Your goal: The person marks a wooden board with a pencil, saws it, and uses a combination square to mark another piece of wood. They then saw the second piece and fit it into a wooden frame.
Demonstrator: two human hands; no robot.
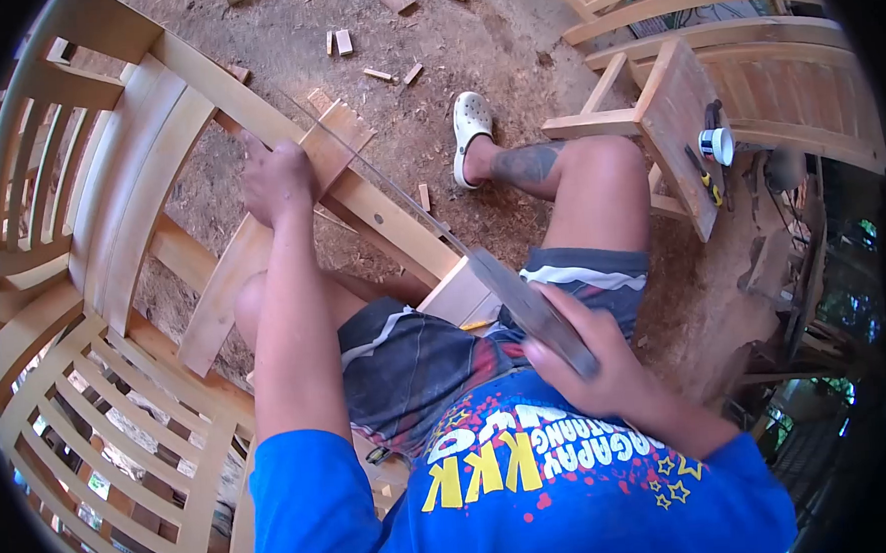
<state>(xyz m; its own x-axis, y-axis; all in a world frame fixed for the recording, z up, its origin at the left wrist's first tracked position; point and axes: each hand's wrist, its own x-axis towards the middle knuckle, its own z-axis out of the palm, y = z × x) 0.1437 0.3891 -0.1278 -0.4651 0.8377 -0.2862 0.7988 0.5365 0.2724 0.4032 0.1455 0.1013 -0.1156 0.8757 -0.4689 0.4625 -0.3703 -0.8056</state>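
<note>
My left hand (278, 180) grips a flat wooden board (233, 287) and presses it down across the front rail of a wooden bench frame (390, 214). My right hand (597, 354) is closed around the near end of a handsaw (525, 307), close to my lap. Seen almost edge-on, the saw's thin blade stretches away to the upper left and crosses the board's far end (341, 142) just beyond my left hand. Its teeth cannot be made out, and my fingers partly hide the handle.
Slatted bench parts (120, 424) rise on the left. At right stands a small wooden stool (676, 134) bearing a white cup (717, 146) and yellow-handled pliers (709, 187), with another wooden bench (784, 88) behind. Several wood offcuts (344, 42) lie on the sawdust-covered ground.
</note>
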